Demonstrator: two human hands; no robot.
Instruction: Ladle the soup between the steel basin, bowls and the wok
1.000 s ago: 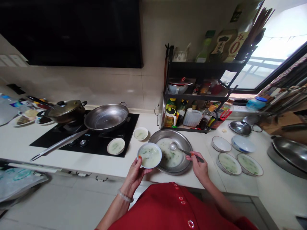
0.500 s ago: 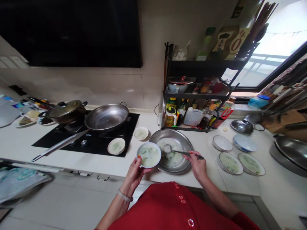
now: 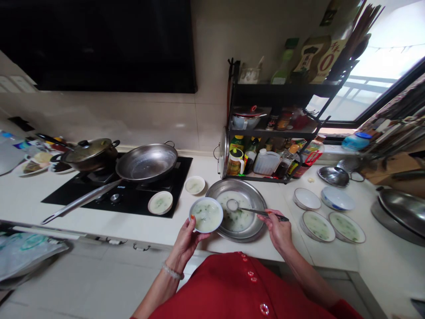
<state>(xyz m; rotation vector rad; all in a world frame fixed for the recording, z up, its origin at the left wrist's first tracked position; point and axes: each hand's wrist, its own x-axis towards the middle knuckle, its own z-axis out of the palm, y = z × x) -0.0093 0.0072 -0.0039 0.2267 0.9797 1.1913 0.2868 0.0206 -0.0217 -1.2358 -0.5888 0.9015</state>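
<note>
My left hand (image 3: 188, 239) grips the rim of a bowl (image 3: 206, 214) of pale soup with green bits, thumb on the near edge. The bowl is held over the left rim of a wide steel basin (image 3: 253, 195), which contains more of the same soup. In my right hand (image 3: 278, 230) is the dark handle of a ladle (image 3: 233, 205); its round head is over the soup in the basin. Two small filled bowls, one on the counter (image 3: 195, 185) and one at the hob's corner (image 3: 160, 203), stand to the left.
A steel wok (image 3: 148, 163) and a lidded pot (image 3: 89, 155) sit on the black hob (image 3: 113, 199). Behind the basin stands a spice rack (image 3: 275, 133). To the right are two soup-filled bowls (image 3: 317, 226), a white bowl (image 3: 307, 199), a patterned bowl (image 3: 338, 198) and steel pans (image 3: 401, 215).
My right hand has moved slightly right with the ladle, its head shifting a little within the basin. My left hand and its bowl stay in place.
</note>
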